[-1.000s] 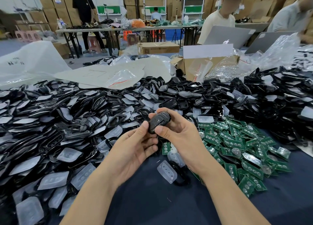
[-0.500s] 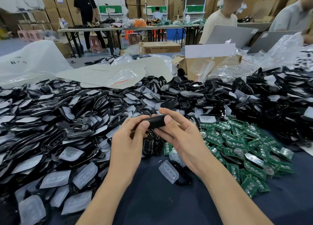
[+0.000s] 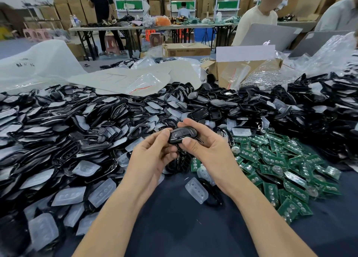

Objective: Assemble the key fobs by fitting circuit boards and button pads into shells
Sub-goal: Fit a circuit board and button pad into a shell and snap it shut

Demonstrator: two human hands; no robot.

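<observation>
Left hand [image 3: 152, 159] and right hand [image 3: 211, 152] pinch a black key fob [image 3: 182, 134] between them, over heaped shells [image 3: 67, 136], clear button pads [image 3: 196, 191] and green circuit boards [image 3: 271, 158].

Nothing legible here: the dark printed characters on the white plastic bag [image 3: 25, 64] are too blurred, and the scrawl on the cardboard sheet [image 3: 116, 78] can't be read.

Shells [image 3: 81, 132] heap left and behind; circuit boards [image 3: 280, 165] lie right (button pads [image 3: 196, 190] between).
</observation>
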